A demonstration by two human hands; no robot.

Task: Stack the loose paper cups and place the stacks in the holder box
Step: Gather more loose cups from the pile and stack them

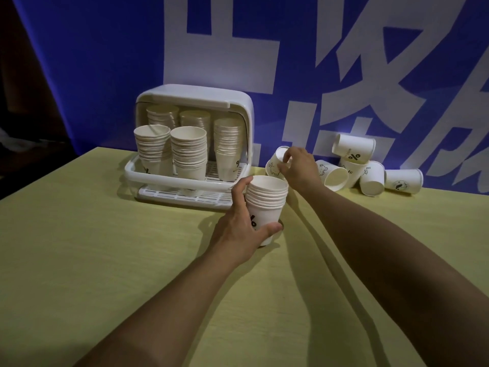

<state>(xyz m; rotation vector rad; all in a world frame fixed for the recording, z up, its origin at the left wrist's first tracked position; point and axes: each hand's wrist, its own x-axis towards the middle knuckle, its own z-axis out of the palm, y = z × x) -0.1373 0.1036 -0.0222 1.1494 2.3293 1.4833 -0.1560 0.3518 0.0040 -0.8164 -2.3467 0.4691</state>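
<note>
My left hand (pixel 242 229) grips a short stack of white paper cups (pixel 267 205) standing upright on the yellow table, in front of the holder box. My right hand (pixel 299 165) pinches the rim of a single loose cup (pixel 275 164) lying tilted just behind that stack. The white holder box (pixel 238 102), lid up, stands at the back left and holds several tall cup stacks (pixel 188 152). Several more loose cups (pixel 354 149) lie on their sides in a pile at the right, against the backdrop.
A blue banner with large white characters (pixel 264 62) hangs right behind the table. The yellow tabletop (pixel 92 260) stretches toward me. The box's slatted drip tray (pixel 182 194) juts out at its front.
</note>
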